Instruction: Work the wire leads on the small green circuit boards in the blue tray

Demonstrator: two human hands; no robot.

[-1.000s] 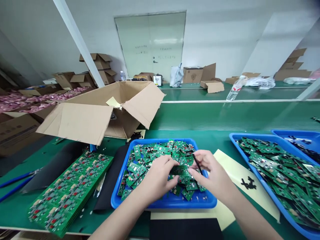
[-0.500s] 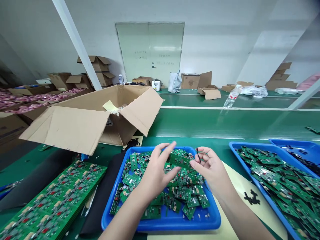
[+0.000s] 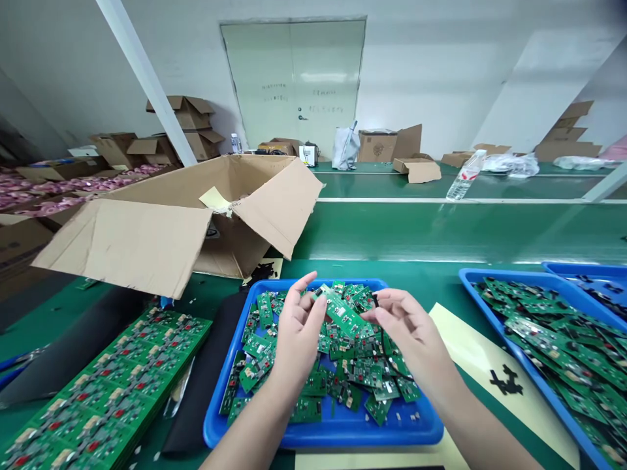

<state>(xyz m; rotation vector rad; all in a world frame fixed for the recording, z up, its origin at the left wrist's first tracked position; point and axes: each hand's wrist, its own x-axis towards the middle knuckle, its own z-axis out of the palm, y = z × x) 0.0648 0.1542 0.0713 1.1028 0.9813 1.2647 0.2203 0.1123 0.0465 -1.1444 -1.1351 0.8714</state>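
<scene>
Narrow rect. grn PCB [image 3: 343,314], pale-specked, tilted

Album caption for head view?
Left hand holding a green circuit board, right hand at its end, above a blue tray of boards.

Even light, glare on door [image 3: 295,81]

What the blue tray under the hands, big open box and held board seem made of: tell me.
Blue tray: probably moulded plastic, semi-glossy, from its smooth rounded rim.
Open box: apparently cardboard, matt brown, from its creased flaps.
Held board: likely resin laminate, shiny green, from its pale sheen and mounted parts.
</scene>
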